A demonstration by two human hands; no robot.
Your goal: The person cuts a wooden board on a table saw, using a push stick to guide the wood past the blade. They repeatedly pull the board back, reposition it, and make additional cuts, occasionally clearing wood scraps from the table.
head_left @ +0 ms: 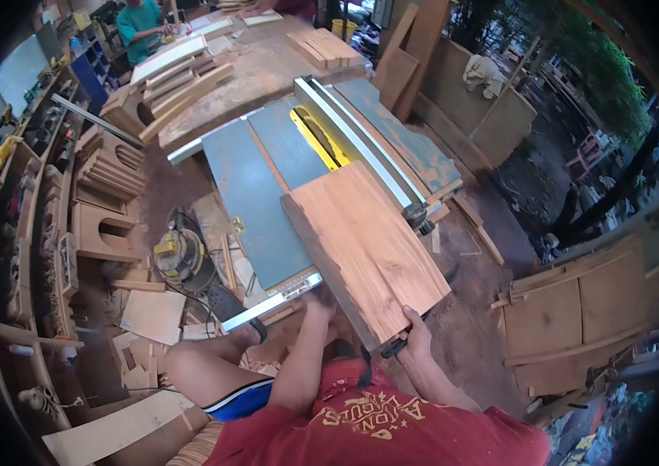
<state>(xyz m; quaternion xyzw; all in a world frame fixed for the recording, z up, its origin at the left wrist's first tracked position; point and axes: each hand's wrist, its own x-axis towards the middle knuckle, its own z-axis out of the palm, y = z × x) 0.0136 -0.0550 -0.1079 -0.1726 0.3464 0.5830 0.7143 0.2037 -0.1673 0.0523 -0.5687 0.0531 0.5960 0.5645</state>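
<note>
The board [364, 245] lies flat across the near right part of the table saw [256, 186], its long axis running from the person's body away and to the left, toward the yellow blade guard [315, 136]. The far end sits just short of that guard. The near end overhangs the saw's front edge and points back at the person's chest. Its right long edge runs alongside the fence [360, 144], close against it at the far end.

The right hand [417, 330] is at the board's near corner, fingers curled over the end with the wood clasped in them. The left hand [320, 299] is against the board's left edge near the same end. Its fingers are tucked out of sight under the wood, so I cannot tell how far they close. Both hands are at the near end, with nearly all of the board stretching out ahead of them.

Beside the saw on the floor stands a yellow machine [178, 256] among pale offcuts [151, 314]. To the right, well apart, leans a stack of wide planks [578, 311]. Shelving [104, 229] on the left carries arched cut-outs. At the far bench another person in a teal shirt [139, 27] is bent over work
</note>
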